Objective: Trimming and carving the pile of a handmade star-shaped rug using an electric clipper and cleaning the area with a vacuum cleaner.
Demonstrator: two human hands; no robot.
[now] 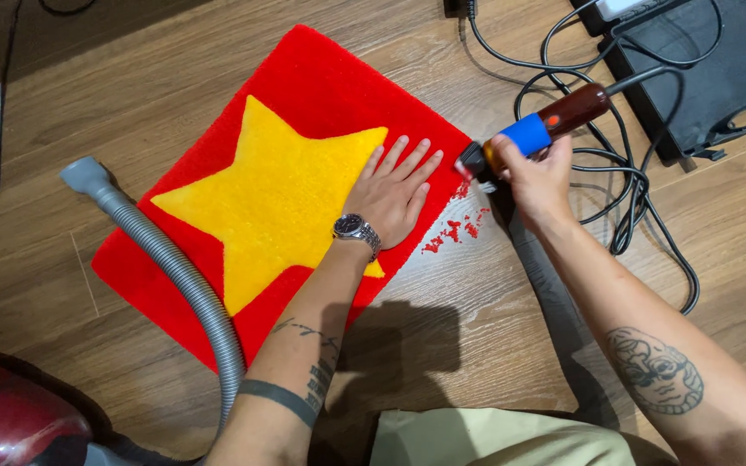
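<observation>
On the wooden floor (477, 319) lies a red tufted rug with a yellow star (278, 190). Pressed flat on it, fingers spread, is the left hand (395, 194). At the rug's right edge the right hand (539, 177) grips a corded maroon-and-blue electric trimmer (537, 131), red fluff clippings (458, 229) just beside.

Bright even indoor light, soft shadows under the forearms, sharp focus

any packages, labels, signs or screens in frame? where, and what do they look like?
None clear.
Watch: on the left wrist, round dark dial, metal band.
Black box: top right on the floor, flat, cables beside it; no screen showing.
Clipper: in the right hand, at the rug edge; blue and dark red, no label visible.
</observation>
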